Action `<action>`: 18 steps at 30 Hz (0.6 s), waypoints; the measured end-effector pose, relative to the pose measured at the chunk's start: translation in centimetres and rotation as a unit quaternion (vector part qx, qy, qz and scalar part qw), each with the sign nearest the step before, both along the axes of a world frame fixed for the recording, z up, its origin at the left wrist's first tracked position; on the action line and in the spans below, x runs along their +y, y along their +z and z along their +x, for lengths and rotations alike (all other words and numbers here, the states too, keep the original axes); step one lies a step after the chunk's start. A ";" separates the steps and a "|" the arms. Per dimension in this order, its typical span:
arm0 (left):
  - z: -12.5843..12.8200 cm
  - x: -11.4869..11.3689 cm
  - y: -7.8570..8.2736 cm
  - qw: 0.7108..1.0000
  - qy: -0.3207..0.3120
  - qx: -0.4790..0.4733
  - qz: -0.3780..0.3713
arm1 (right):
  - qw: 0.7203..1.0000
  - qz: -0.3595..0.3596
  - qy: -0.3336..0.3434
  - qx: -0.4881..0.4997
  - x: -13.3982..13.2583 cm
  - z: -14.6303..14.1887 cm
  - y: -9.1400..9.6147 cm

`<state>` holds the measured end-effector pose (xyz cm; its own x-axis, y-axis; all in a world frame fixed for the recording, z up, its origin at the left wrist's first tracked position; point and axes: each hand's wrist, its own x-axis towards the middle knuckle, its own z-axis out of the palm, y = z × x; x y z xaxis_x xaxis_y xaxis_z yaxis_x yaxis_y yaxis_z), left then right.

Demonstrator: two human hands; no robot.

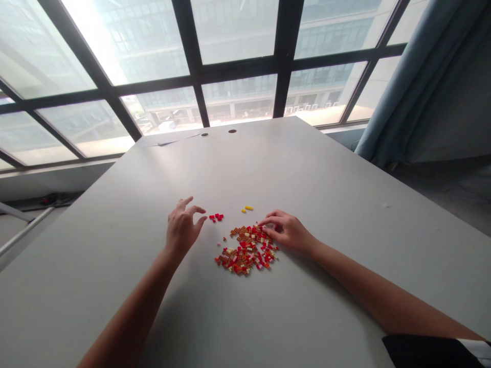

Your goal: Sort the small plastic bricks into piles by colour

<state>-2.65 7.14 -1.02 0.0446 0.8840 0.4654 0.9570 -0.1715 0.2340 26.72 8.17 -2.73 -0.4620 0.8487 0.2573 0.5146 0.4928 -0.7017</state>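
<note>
A loose pile of small plastic building bricks (245, 250), mostly red, orange and cream, lies on the grey table (330, 174). My right hand (287, 231) rests at the pile's upper right edge, its fingertips touching the bricks. Whether those fingers pinch a brick is hidden. My left hand (183, 227) hovers left of the pile with fingers spread, holding nothing. Closest to its fingertips is a small group of red bricks (216, 217). A few yellow bricks (247, 208) lie apart, above the pile.
The table runs to a far corner with two round grommet holes (218, 133). Large dark-framed windows (238, 66) stand behind it, and a blue-grey curtain (406, 87) hangs at the right. A dark sleeve with a white stripe (429, 351) shows at the lower right.
</note>
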 end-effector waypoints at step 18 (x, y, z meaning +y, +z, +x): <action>1.1 0.0 -0.6 0.996 -0.040 0.072 0.020 | 1.000 -0.001 -0.003 -0.001 -0.1 0.0 0.1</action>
<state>-1.58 7.12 -1.66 0.1830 0.8554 0.4845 0.9629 -0.2555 0.0875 26.68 8.08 -2.65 -0.4575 0.8520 0.2547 0.5191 0.4885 -0.7014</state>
